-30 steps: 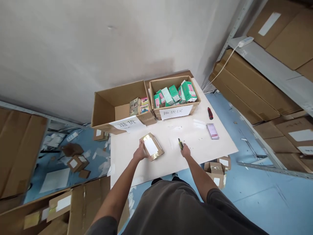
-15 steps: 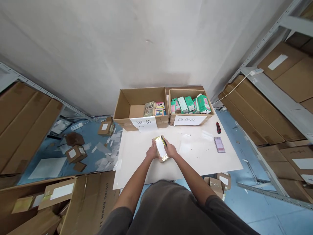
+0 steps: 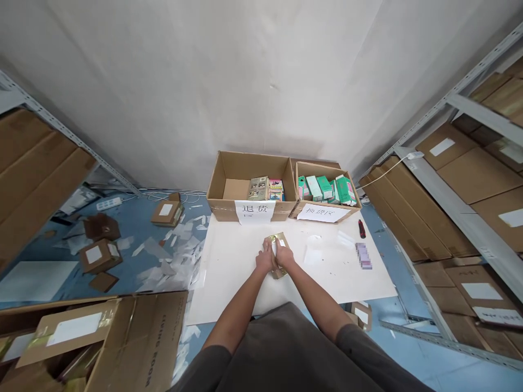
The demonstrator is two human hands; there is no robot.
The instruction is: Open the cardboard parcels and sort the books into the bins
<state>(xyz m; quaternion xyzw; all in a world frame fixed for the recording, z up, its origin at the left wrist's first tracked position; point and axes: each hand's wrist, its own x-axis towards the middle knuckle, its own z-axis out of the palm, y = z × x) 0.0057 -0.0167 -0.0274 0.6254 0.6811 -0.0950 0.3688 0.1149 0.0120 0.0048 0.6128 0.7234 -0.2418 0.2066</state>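
One gold-taped brown cardboard box (image 3: 280,271), seemingly unopened, occupies our curled left hand (image 3: 265,258). What our curled right hand (image 3: 284,257) holds is unclear.

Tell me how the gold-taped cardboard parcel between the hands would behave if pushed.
The cardboard parcel is probably fairly stiff, given its boxy form. Flat-sided, it would likely slide rather than roll. The shiny gold tape may feel slick. Its weight can't be judged.

Right hand (image 3: 285,256) shifted over parcel (image 3: 280,273); left hand (image 3: 265,259) nearer it; cutter seemingly hidden.
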